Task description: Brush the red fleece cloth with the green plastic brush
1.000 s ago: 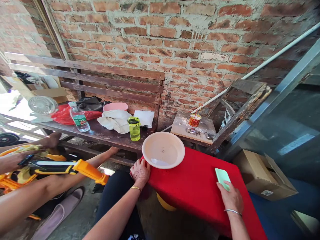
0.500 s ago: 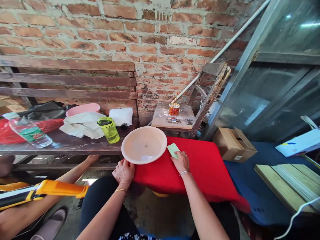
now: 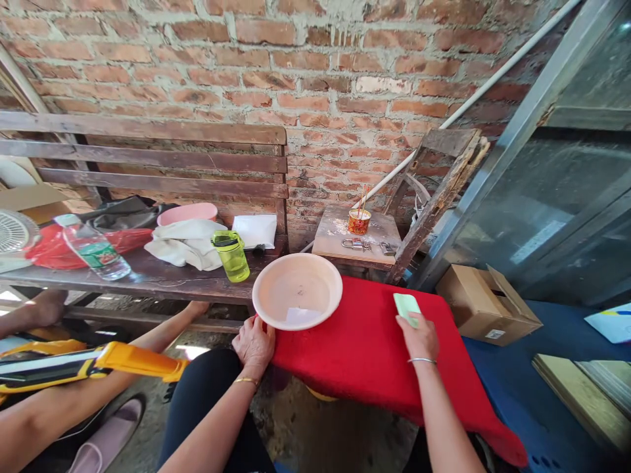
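Pale-green block (image 3: 406, 303), in right fingers (image 3: 420, 322), jutting forward

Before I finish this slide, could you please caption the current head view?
Right hand holding a mint-green object over red cloth, left hand by the pale basin.

A red cloth (image 3: 362, 358) bears a pale basin (image 3: 269, 289); right of the basin, a mint-green block (image 3: 405, 304).

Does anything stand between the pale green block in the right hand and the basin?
Nothing visible does. Between the pale green block, held in the right hand, and the basin, only bare red cloth shows.
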Demonstrator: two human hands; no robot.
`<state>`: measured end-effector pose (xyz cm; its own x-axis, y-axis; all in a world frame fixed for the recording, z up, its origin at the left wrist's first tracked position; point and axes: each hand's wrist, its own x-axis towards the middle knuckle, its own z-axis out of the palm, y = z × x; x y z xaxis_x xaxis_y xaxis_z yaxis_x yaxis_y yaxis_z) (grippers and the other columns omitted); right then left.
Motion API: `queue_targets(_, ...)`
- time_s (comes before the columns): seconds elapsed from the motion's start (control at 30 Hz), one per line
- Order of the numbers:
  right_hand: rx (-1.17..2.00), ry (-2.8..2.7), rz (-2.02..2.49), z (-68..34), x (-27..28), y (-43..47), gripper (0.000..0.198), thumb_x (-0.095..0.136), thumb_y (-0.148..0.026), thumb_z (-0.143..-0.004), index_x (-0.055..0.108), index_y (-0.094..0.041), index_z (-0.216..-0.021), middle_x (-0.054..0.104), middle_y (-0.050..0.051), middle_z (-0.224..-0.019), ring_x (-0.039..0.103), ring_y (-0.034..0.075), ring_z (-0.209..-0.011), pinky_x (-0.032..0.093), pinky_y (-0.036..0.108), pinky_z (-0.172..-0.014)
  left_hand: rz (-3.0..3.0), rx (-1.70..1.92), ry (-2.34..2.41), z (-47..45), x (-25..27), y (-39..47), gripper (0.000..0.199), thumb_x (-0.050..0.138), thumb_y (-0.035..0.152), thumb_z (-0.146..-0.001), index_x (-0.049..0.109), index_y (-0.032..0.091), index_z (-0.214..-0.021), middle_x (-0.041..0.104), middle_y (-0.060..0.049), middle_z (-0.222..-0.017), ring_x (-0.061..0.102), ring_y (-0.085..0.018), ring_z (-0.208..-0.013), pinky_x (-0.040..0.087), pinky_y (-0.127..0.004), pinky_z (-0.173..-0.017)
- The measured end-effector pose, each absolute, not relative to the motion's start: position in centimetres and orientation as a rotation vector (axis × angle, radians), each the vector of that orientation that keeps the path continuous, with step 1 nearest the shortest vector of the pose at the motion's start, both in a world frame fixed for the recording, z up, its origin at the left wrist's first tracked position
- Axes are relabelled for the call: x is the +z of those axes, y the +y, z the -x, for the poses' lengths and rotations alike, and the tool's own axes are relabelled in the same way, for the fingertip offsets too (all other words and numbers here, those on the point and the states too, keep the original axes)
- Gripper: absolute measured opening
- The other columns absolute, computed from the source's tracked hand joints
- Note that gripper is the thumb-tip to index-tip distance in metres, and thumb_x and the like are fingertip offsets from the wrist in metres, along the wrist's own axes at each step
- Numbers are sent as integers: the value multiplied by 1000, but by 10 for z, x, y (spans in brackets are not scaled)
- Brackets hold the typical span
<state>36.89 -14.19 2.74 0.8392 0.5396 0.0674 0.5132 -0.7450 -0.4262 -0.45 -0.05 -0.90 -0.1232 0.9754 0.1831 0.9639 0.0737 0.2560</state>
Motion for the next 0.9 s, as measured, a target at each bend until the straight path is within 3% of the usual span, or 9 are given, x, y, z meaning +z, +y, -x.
queue_targets(0.13,159,-1084,2405,-300,18,-81,38,61,-51,-80,70,-28,-110,64,4,-102,61,19,-91,45,28,-80,-2071,487,2266,6,-11,1,24,53,34,-92,64,20,-108,62,-8,-116,58,-26,-102,37,-36,-80)
queue_targets(0.27,182,-1193,2359,-288,13,-65,31,67,-45,-76,72,-31,-102,64,2,-100,61,20,-97,43,29,-85,-2059,489,2274,5,-12,2,24,52,35,-93,64,21,-108,62,-8,-116,58,-26,-102,36,-35,-79)
queue_targets(0.63,40,-636,2653,-423,29,-163,63,45,-61,-80,66,-15,-117,66,19,-94,63,34,-85,49,47,-69,-2035,557,2250,3,-10,-1,21,53,31,-92,66,21,-106,61,-8,-118,55,-25,-108,35,-36,-85)
queue_targets(0.9,133,-1142,2366,-321,4,-46,39,59,-51,-79,70,-26,-107,64,5,-98,62,21,-89,46,30,-78,-2069,545,2250,7,-18,2,23,53,32,-92,65,22,-108,61,-8,-117,57,-25,-105,37,-36,-84)
